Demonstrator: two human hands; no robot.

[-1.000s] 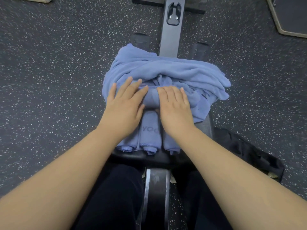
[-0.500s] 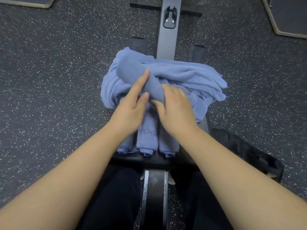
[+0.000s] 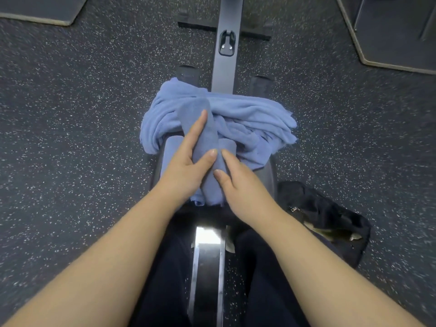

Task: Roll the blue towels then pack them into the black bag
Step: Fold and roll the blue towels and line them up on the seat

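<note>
Rolled blue towel (image 3: 203, 128) lies atop two other rolls on the black seat (image 3: 267, 172), loose towels (image 3: 247, 119) behind. Left hand (image 3: 186, 166) grips it; right hand (image 3: 243, 185) pinches its near end. Black bag (image 3: 330, 215) on open speckled floor (image 3: 70, 138), right. No legible writing.

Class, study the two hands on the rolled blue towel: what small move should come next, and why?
Probably lay the rolled blue towel down alongside the other rolls. The left hand and right hand hold it on top of them, while the black bag lies apart on the floor.
</note>
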